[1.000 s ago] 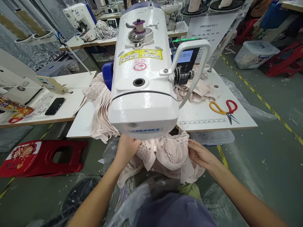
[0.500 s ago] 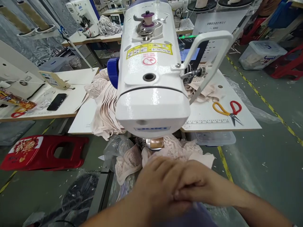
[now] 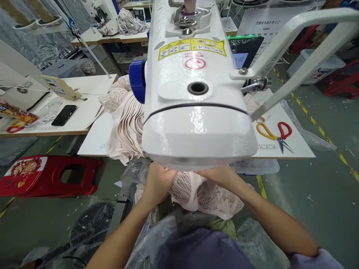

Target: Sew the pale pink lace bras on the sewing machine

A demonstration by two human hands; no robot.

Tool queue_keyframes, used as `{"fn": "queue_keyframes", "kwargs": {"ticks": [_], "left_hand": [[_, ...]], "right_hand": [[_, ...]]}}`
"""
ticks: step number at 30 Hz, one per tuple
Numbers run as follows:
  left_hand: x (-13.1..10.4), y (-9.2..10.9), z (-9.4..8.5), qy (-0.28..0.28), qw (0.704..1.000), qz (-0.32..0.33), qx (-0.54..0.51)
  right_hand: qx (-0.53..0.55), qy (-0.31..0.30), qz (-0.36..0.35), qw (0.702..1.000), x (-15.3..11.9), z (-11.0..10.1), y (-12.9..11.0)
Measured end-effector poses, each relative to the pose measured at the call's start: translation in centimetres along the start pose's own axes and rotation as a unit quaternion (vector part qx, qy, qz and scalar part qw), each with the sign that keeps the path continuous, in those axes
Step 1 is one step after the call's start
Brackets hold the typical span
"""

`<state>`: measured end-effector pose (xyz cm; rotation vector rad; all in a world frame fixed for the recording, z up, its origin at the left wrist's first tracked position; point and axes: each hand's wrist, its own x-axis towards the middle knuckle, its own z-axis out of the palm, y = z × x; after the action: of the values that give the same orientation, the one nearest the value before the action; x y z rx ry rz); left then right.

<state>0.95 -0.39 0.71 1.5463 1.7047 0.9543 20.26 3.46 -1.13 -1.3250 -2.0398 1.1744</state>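
Note:
A beige lace bra [image 3: 183,188] hangs between my hands, just under the front of the white sewing machine head [image 3: 198,134]. My left hand [image 3: 160,181] is closed on its left part, the fingers curled and partly hidden beneath the machine. My right hand [image 3: 220,176] grips the top edge further right, its fingertips out of sight behind the machine head. The cups droop below my hands over my lap. The needle area is hidden by the machine. To the left, a pile of beige fabric pieces [image 3: 127,125] lies over the table edge.
Scissors [image 3: 276,136] with yellow and red handles lie on the right tabletop. A black phone [image 3: 64,115] rests on the left table. A red stool [image 3: 53,175] stands at lower left. Clear plastic [image 3: 157,239] surrounds my lap, and a lidded box [image 3: 255,166] sits below the right tabletop.
My hands were together in front of the machine; now they are apart and further forward, holding the bra under the machine head. The view has moved closer to the machine.

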Motion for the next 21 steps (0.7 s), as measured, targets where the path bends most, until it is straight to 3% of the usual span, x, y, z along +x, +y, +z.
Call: {"fn": "queue_keyframes", "kwargs": {"ticks": [5, 11, 16, 21], "left_hand": [[0.7, 0.7, 0.0, 0.020, 0.999, 0.042, -0.018], [0.4, -0.2, -0.3, 0.011, 1.000, 0.010, 0.004], [-0.8, -3.0, -0.7, 0.019, 0.998, -0.054, -0.007], [-3.6, -7.6, 1.2, 0.064, 0.992, -0.054, -0.094]], "right_hand": [[0.015, -0.008, 0.006, 1.000, 0.4, -0.3, 0.0], [0.060, 0.008, 0.015, 0.998, 0.0, 0.0, 0.5], [0.089, 0.007, 0.036, 0.995, -1.5, 0.5, 2.4], [0.096, 0.009, 0.039, 0.995, -3.6, 0.3, 3.7]]}}
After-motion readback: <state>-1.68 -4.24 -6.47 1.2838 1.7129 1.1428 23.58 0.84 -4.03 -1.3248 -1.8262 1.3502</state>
